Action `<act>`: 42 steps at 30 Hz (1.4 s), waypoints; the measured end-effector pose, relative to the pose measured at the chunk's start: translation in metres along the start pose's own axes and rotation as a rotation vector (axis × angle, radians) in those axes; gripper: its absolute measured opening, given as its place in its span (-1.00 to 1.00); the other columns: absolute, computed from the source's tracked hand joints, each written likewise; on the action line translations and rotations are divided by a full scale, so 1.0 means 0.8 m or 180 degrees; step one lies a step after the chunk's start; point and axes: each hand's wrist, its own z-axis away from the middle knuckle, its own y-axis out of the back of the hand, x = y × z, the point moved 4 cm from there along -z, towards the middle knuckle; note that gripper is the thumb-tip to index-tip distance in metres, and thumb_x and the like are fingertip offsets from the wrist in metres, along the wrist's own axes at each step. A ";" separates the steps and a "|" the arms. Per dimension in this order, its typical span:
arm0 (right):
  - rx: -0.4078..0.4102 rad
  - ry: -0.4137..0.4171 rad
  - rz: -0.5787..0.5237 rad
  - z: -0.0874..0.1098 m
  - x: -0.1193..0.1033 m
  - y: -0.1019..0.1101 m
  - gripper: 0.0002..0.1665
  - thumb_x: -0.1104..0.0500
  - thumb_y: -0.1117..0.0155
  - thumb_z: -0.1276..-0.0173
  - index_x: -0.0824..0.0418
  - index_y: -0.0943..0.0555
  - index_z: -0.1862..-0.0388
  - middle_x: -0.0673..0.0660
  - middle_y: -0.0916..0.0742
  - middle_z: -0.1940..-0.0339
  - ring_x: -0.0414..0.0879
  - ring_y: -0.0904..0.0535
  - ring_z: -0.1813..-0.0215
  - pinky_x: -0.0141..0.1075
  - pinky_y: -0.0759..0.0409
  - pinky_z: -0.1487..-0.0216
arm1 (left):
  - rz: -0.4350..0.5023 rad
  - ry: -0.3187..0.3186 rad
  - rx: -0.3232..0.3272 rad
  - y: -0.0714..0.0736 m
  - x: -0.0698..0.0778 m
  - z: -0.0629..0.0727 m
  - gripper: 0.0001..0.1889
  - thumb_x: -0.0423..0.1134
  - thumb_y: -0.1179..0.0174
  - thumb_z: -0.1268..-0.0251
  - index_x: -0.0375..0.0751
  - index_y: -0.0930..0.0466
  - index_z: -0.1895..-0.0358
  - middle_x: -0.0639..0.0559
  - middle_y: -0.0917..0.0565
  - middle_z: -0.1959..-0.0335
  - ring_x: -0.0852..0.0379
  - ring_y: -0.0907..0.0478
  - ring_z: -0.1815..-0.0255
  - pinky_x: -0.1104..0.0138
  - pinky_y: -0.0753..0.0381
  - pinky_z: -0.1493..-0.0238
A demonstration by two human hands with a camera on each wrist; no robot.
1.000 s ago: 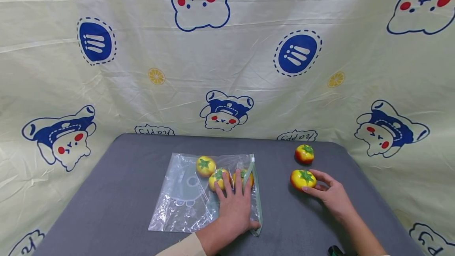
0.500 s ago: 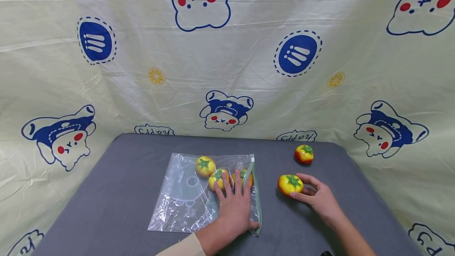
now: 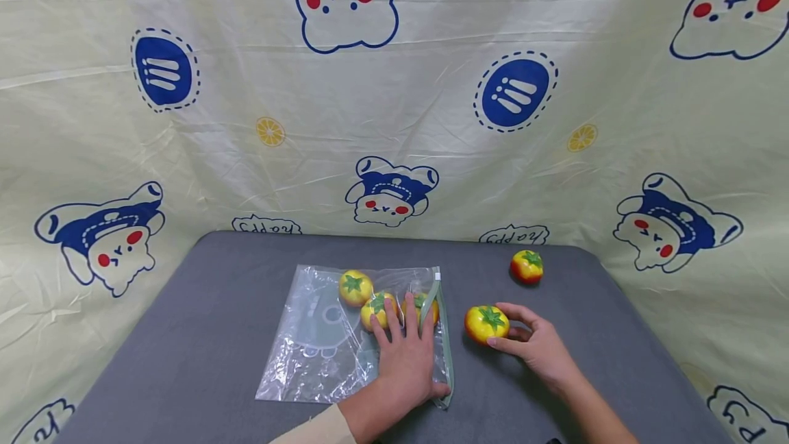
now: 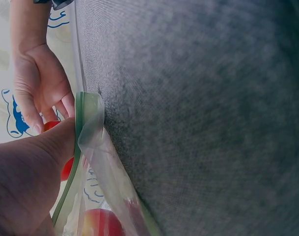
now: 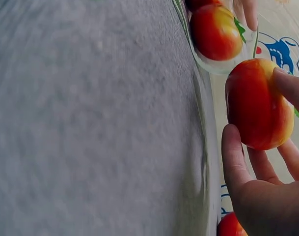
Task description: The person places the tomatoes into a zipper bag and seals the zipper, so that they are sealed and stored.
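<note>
My right hand (image 3: 541,351) pinches a red-and-yellow tomato (image 3: 487,325) with a green leafy top, between thumb and fingers. It is just right of a clear zip bag (image 3: 308,375), which lies flat with its green-edged mouth facing right. Three similar tomatoes show through the bag, one of them a yellow tomato (image 3: 355,288) at the back. Across the bag my left hand (image 3: 407,365) rests with spread fingers, its thumb at the mouth's edge. In the right wrist view, the held tomato (image 5: 257,105) is close to a bagged tomato (image 5: 215,33).
Another tomato (image 3: 527,267) stands at the back right of the grey table (image 3: 222,307). Behind the table hangs a pale cloth (image 3: 431,122) with cartoon prints. A small dark object shows at the bottom edge, by the right forearm.
My right hand has moved left and slightly nearer, bringing the tomato from beside the back-right one towards the bag's mouth. The left hand and the bag stay where they were.
</note>
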 end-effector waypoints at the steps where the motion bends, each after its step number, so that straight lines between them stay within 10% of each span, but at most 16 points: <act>1: -0.0006 -0.0009 -0.0011 0.000 -0.001 -0.002 -0.12 0.12 -0.61 -0.19 0.16 -0.46 -0.47 0.26 -0.51 -0.44 -0.01 -0.65 -0.14 -0.46 -0.64 -0.01 | 0.0009 0.0001 0.0002 0.000 0.000 0.000 0.36 0.55 -0.51 0.38 0.16 -0.09 -0.63 -0.18 0.13 -0.72 -0.46 0.17 -0.67 -0.40 0.00 -0.50; 42: -0.0057 -0.0063 -0.0123 -0.004 -0.010 -0.044 -0.19 0.19 -0.65 -0.13 0.21 -0.54 -0.38 0.28 -0.59 -0.39 0.04 -0.66 -0.13 -0.39 -0.66 -0.02 | 0.0037 -0.0043 -0.0094 -0.001 -0.001 -0.002 0.36 0.56 -0.48 0.36 0.13 -0.08 -0.64 -0.18 0.13 -0.72 -0.47 0.19 -0.67 -0.40 0.03 -0.52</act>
